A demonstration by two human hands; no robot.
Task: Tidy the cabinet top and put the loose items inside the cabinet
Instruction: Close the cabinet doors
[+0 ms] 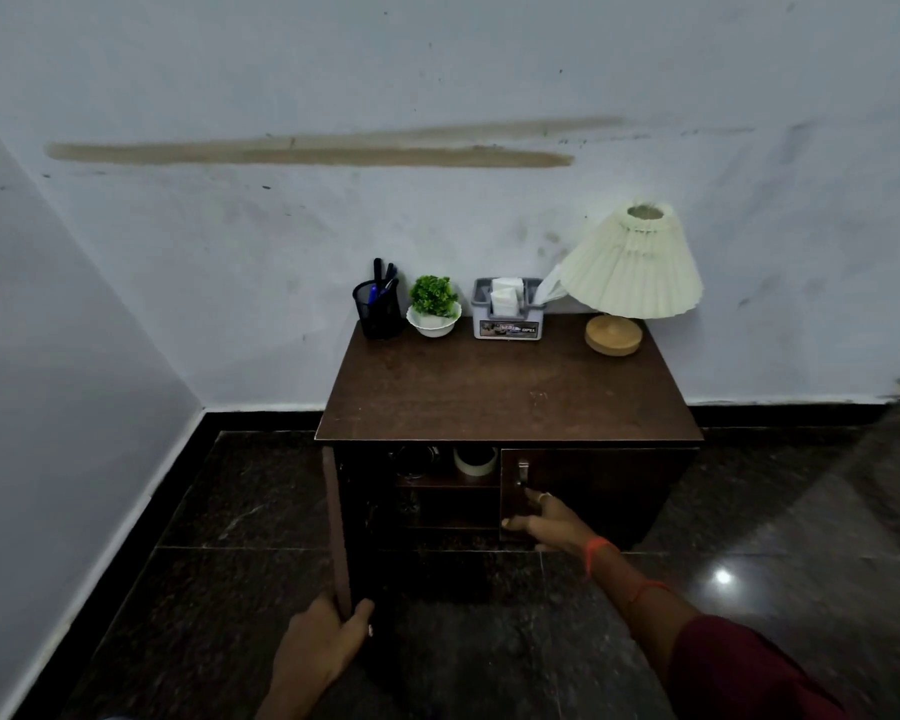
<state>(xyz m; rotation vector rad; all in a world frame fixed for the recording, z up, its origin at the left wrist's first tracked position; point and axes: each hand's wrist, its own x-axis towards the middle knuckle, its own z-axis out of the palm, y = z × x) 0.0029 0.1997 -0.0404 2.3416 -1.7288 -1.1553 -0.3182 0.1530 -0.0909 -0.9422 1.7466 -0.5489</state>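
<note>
A dark wooden cabinet [510, 402] stands against the wall. Its left door [335, 527] is swung open toward me, and my left hand [323, 646] grips the door's outer edge. The right door [598, 491] is nearly closed; my right hand [544, 519] reaches to it with fingers extended, touching just under its metal handle [522, 474]. Inside, on a shelf, I see a roll of tape [475, 461] and dark objects too dim to tell. Along the back of the top stand a black pen holder [378, 309], a small potted plant [434, 306], a tissue box [508, 309] and a lamp [627, 272].
The cabinet sits near a room corner, with the white wall behind and another wall to the left. Dark polished floor tiles [489, 641] spread in front and to both sides. The front part of the cabinet top is bare wood.
</note>
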